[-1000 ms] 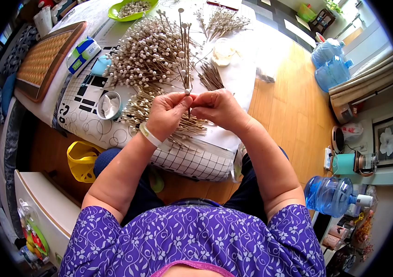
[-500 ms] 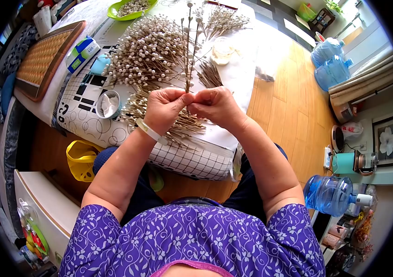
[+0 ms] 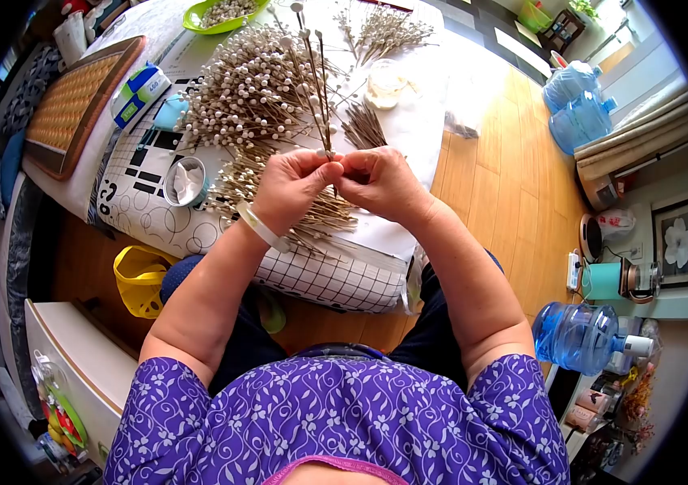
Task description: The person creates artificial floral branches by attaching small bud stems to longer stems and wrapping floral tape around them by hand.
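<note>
A few thin brown stems with pale round heads [image 3: 321, 101] rise upright from between my hands, leaning slightly left at the top. My left hand [image 3: 297, 190] pinches them near their lower part, thumb against fingers. Right beside it, my right hand [image 3: 382, 184] has its fingers closed at the same spot on the stems; the exact contact is hidden by the fingers. Behind lies a big pile of similar white-headed stems [image 3: 239, 93]. More of them spread under my left hand. A bundle of bare brown sticks [image 3: 363, 126] lies just beyond my right hand.
On the cloth-covered table [image 3: 328, 279] stand a small tub with white tissue [image 3: 187, 182], a clear round container [image 3: 386, 85], a tissue pack [image 3: 140, 97] and a green bowl [image 3: 223, 14]. A yellow bag [image 3: 140, 279] sits below left. Water bottles [image 3: 577, 338] stand at right.
The tops of the held stems have tilted to the left. Both hands stay together in nearly the same place, with the fingers slightly shifted.
</note>
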A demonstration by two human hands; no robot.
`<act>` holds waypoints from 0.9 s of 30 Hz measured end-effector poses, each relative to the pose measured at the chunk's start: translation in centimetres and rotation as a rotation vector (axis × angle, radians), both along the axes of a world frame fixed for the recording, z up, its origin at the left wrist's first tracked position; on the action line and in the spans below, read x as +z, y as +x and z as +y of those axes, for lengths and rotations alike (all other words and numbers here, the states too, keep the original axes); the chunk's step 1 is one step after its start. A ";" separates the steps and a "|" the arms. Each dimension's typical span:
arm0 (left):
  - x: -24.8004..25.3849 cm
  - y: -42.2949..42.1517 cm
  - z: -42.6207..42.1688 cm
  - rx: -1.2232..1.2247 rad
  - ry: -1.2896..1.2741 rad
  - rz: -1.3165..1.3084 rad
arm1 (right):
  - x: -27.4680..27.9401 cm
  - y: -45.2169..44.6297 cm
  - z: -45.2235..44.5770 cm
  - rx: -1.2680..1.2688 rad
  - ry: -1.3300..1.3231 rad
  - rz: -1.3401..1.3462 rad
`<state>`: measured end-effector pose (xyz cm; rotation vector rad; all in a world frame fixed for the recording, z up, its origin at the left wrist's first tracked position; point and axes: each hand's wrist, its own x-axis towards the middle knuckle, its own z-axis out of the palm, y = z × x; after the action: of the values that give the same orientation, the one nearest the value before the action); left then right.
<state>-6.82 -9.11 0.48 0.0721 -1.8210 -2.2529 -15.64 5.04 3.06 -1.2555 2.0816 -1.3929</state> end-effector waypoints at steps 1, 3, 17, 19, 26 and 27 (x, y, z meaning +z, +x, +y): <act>-0.2 0.0 0.1 0.011 -0.059 -0.004 | -0.3 -0.1 -0.1 0.003 0.002 -0.001; -0.5 0.0 -0.3 0.030 -0.209 0.026 | -0.8 -0.3 -0.2 0.015 -0.008 0.016; 0.1 -0.1 -1.1 -0.058 -0.057 -0.050 | -0.8 0.2 -0.3 0.078 0.025 -0.091; 0.6 -0.1 -0.5 -0.065 0.010 -0.031 | -1.0 -0.2 -0.2 0.082 0.034 -0.115; -0.4 -0.2 -0.8 0.026 -0.147 0.033 | -0.8 -0.1 -0.1 0.044 0.042 -0.220; -0.2 -0.2 -0.8 0.026 -0.147 0.035 | -0.6 0.0 -0.1 0.036 0.064 -0.234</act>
<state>-6.98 -9.92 0.31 0.0290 -1.9494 -2.0826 -15.61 4.92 2.42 -1.0450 1.9194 -1.3745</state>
